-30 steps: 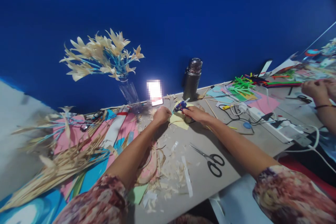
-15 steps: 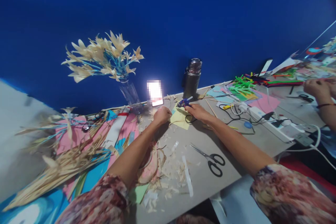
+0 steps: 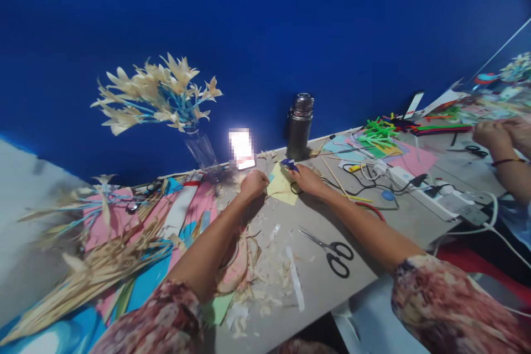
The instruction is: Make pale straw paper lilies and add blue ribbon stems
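Note:
My left hand (image 3: 254,183) is closed in a pinch above the left edge of a yellow paper (image 3: 284,191); whatever its fingers hold is too small to make out. Across the paper, my right hand (image 3: 309,180) wraps round a blue glue gun (image 3: 289,164), its front end pointing left and a black cord near it. The two hands are apart, with the paper between them. Black-handled scissors (image 3: 332,250) lie partly open nearer to me. Pale husk scraps (image 3: 265,271) litter the table around a clear strip (image 3: 295,279).
Husk flowers stand in a glass vase (image 3: 201,149), beside a bright phone (image 3: 243,149) and a dark flask (image 3: 299,127). Dried husks (image 3: 99,257) cover the left. A white power strip (image 3: 427,193), cords and green pipe cleaners (image 3: 378,131) lie right, near another person's hands (image 3: 498,135).
The glue gun has turned slightly in my right hand, and the view has shifted a little. A red curved piece now shows beyond my right forearm. My left hand stays pinched.

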Available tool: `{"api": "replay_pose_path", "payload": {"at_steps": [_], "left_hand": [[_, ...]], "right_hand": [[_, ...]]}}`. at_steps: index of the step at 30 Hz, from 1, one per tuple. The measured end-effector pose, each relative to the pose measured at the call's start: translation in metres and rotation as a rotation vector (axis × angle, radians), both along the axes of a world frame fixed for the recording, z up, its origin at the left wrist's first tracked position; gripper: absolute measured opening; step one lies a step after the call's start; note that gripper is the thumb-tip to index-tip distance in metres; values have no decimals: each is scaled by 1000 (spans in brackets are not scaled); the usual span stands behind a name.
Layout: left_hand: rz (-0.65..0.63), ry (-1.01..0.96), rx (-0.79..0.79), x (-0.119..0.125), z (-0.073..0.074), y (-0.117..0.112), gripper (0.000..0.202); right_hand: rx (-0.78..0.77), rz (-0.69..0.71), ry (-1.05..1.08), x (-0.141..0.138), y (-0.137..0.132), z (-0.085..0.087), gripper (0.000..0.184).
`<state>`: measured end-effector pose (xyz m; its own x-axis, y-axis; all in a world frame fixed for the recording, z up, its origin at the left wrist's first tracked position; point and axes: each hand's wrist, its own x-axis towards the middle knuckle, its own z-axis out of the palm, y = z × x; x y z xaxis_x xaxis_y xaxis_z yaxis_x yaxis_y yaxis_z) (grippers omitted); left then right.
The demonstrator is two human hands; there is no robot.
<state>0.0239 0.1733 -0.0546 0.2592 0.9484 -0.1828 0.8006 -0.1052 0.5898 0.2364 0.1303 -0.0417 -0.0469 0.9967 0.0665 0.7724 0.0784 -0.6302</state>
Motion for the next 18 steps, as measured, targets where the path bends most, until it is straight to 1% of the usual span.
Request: {"api": "replay_pose_path", "payload": {"at_steps": [1,2,5,7,8,12,15,18], "left_hand": [[-3,-19,26,-1,0,-1,11],[-6,-43,58,-3,1,-2,11],[5,-131,159,-9,4,-4,29],[26,-195,209,-13,7,-4,37],[34,-229,224,-14,8,-4,38],[22,-396,234,-19,18,-5,32],[-10,-549,218,-24,30,-17,32],[-25,-680,211,-31,47,-43,36]], "right_hand": [[18,-18,-21,4,-1,2,25],[36,-26,-42,9,-3,4,27],[84,18,-108,26,-21,12,29],[104,93,-153,34,-42,15,29],[111,132,-175,36,-54,16,29],[126,261,-242,36,-97,12,30],[141,312,-313,37,-113,5,31],[143,330,-339,45,-118,-1,29]]}}
